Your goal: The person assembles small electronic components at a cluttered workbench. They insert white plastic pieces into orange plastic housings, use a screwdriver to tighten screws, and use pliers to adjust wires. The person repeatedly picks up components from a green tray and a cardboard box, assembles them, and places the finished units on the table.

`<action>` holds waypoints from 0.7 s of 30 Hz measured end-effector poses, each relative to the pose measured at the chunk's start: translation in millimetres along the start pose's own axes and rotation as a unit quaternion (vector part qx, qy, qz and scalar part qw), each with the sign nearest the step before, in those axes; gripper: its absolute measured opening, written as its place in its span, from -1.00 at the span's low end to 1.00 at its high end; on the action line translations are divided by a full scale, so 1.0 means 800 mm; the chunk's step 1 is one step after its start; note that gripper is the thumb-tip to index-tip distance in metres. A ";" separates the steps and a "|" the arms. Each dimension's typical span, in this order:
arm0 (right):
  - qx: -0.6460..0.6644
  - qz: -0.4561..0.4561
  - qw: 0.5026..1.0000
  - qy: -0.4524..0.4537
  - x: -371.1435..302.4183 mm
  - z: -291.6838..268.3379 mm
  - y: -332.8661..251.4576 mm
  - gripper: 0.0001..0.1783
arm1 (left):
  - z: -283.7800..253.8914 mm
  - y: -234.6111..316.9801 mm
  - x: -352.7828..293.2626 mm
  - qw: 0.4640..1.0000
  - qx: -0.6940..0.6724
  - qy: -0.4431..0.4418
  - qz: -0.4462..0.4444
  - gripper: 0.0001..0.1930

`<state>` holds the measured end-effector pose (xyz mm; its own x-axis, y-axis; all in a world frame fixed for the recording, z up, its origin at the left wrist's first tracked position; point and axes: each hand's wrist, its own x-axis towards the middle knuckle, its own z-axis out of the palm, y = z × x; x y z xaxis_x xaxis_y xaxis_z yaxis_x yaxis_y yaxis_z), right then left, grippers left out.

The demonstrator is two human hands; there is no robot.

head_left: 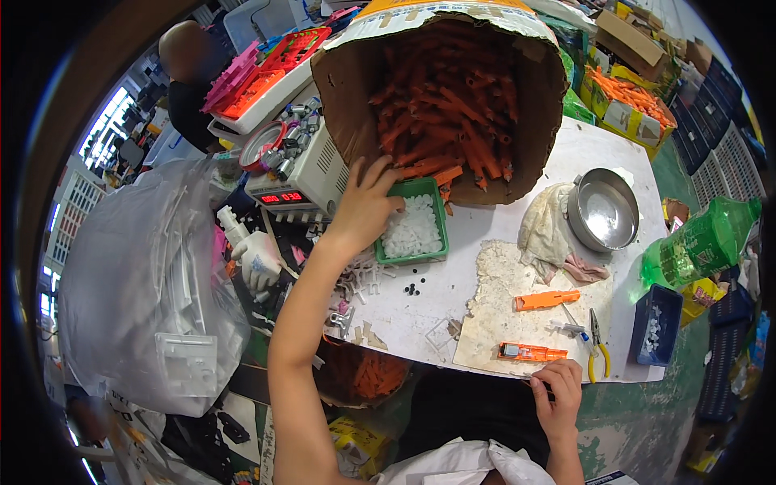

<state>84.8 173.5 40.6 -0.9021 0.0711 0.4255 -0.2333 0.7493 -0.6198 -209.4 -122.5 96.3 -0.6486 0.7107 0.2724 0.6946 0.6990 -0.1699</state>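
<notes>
My left hand (365,208) reaches over the left rim of a green plastic tray (416,260) filled with small white plastic pieces (411,226). Its fingers are spread and nothing shows in them; the thumb side is over the white pieces. At the table's front edge, my right hand (559,394) has thumb and forefinger drawn together; whatever they hold is too small to make out. Just beyond it lies an orange half-casing with parts inside (533,352). Another orange casing half (546,300) rests farther back on the worn cardboard sheet (483,327).
A big carton (343,77) of orange casings lies open toward me. Pliers (599,343), a small screwdriver (584,333), a metal bowl (602,208), a rag (546,230), a blue bin (656,327) and a green bottle (697,242) stand right. A power supply (311,174) stands left.
</notes>
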 end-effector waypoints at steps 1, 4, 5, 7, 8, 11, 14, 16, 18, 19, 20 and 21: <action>-0.002 0.002 1.000 0.001 -0.001 0.000 0.001 -0.87 | -0.003 0.000 -0.001 1.000 -0.004 0.007 -0.004 -0.66; 0.004 0.005 1.000 -0.001 -0.002 0.004 0.001 -0.87 | -0.007 0.000 -0.004 0.999 -0.022 0.028 -0.009 -0.66; 0.007 0.004 1.000 -0.005 -0.001 0.005 0.000 -0.87 | -0.005 0.003 -0.002 0.999 -0.031 0.035 -0.008 -0.65; 0.011 0.003 1.000 -0.012 0.000 0.006 -0.002 -0.87 | -0.001 0.010 0.002 0.998 -0.052 0.039 0.004 -0.64; 0.010 0.000 1.000 -0.011 0.001 0.007 -0.003 -0.87 | 0.003 0.014 0.004 0.997 -0.064 0.036 0.015 -0.64; 0.005 -0.004 1.000 -0.006 0.003 0.005 -0.004 -0.88 | 0.012 0.014 0.004 0.997 -0.063 0.015 0.032 -0.61; -0.001 -0.002 1.000 -0.002 0.001 0.002 0.000 -0.88 | 0.010 0.005 0.001 1.000 -0.006 0.007 0.018 -0.62; -0.004 0.002 1.000 -0.004 -0.002 0.002 0.002 -0.88 | 0.007 0.003 0.000 1.000 -0.005 0.026 0.012 -0.67; -0.003 0.006 1.000 -0.004 -0.004 0.003 0.002 -0.88 | 0.000 0.007 0.001 0.996 -0.053 0.064 0.014 -0.74; -0.002 0.008 1.000 -0.004 -0.004 0.004 0.002 -0.88 | -0.002 0.010 0.001 0.994 -0.088 0.061 0.023 -0.77; -0.001 0.007 1.000 -0.005 -0.004 0.004 0.002 -0.88 | -0.004 0.015 0.001 0.990 -0.124 0.058 0.033 -0.79; 0.000 0.007 1.000 -0.005 -0.004 0.005 0.002 -0.88 | -0.004 0.020 0.002 0.985 -0.159 0.054 0.042 -0.82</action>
<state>85.8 171.7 35.7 -0.9090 0.0742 0.4102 -0.2209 0.7488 -0.6249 -198.2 -110.7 97.0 -0.5593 0.7406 0.3724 0.8182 0.5655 0.1041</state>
